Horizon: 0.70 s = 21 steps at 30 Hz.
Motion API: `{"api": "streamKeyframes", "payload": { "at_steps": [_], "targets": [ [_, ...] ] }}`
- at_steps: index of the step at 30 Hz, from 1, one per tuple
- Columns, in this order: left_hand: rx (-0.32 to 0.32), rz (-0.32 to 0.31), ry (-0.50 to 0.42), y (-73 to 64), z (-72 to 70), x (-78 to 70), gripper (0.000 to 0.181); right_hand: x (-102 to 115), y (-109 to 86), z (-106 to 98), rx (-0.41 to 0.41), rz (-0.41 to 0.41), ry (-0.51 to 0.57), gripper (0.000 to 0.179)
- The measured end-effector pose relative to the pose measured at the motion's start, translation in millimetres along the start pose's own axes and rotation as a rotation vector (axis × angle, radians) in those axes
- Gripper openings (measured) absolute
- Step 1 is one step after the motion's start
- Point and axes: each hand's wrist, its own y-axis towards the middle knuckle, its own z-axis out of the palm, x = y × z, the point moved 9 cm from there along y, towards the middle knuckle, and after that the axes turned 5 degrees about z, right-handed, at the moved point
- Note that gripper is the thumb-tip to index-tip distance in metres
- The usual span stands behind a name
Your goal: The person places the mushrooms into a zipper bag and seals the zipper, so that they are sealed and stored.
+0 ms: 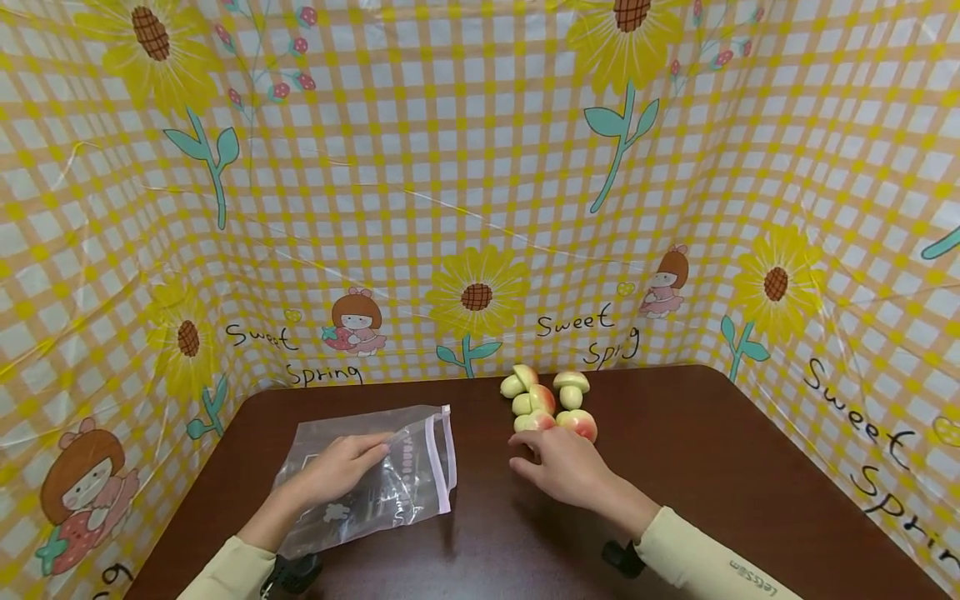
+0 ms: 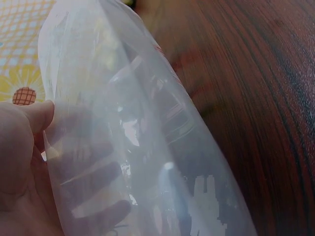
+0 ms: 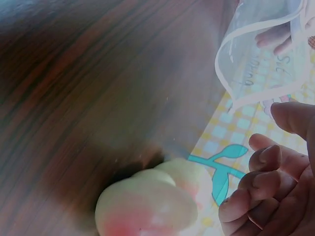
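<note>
A clear plastic zip bag [image 1: 375, 483] with a pale pink zip edge is in my left hand [image 1: 341, 468]. The thumb lies on one side of the film, and the fingers show through it in the left wrist view. Its mouth [image 3: 266, 93] gapes toward the right. My right hand [image 1: 566, 467] is at the near side of several toy mushrooms, fingers loosely bent and holding nothing. The closest toy mushroom [image 1: 577, 423], cream with a red-blushed cap, is partly hidden by this hand. In the right wrist view a mushroom [image 3: 147, 209] lies beside the fingers [image 3: 266, 184].
Behind the right hand, more mushrooms [image 1: 572, 387] form a loose cluster near the back edge of the dark wooden table [image 1: 675, 467]. A yellow checked cloth [image 1: 480, 208] with sunflowers hangs around the back and sides. Dark wrist devices [image 1: 622, 558] sit under both sleeves.
</note>
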Motion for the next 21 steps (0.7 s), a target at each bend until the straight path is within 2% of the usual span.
{"api": "streamKeyframes", "payload": {
  "at_steps": [11,21],
  "targets": [
    [-0.003,-0.019,-0.003,1.5,2.4,0.5,0.041,-22,-11.3,-18,-0.008,0.089,0.021,0.03],
    [-0.003,0.0,0.007,0.5,3.2,-2.6,0.041,-41,-20.8,-24,-0.013,0.151,0.059,0.036]
  ]
}}
